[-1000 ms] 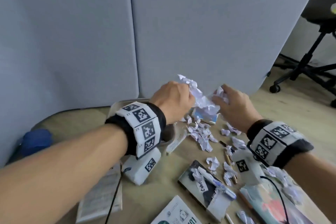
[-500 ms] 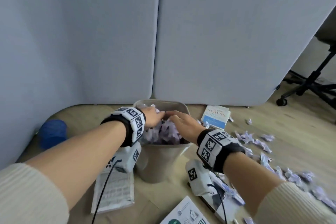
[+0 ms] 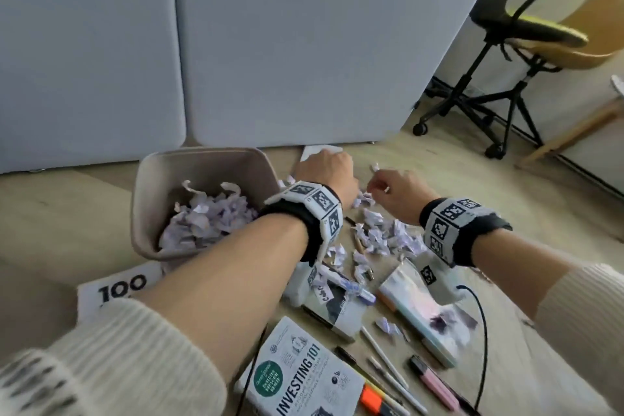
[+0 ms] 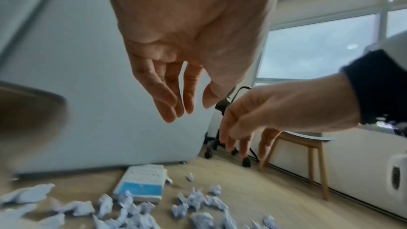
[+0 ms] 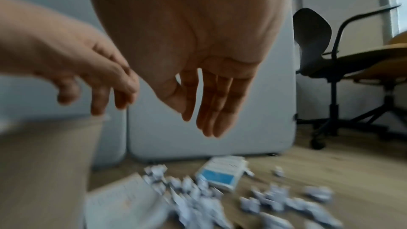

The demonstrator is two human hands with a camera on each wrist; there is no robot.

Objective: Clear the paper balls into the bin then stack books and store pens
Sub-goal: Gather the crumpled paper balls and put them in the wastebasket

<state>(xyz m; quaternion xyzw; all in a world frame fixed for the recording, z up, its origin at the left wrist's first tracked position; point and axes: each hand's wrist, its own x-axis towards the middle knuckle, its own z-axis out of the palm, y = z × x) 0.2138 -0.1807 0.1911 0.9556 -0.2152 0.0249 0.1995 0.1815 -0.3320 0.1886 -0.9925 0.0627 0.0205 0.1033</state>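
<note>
The left hand [image 3: 332, 169] hides most of the blue-and-white book [image 4: 142, 185]; the bin [image 5: 42, 166] is a blur.

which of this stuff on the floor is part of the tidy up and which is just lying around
Part of the job:
paper balls
bin
Investing 101 book
blue-and-white book
pens
left hand and right hand, both empty

Just there:
office chair
grey partition panels
wooden stool

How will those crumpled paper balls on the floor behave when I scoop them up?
The paper balls look small and loosely crumpled, so probably very light and squashy. They lie scattered, so some may slip between open fingers. Their creased shape suggests they won't roll far.
</note>
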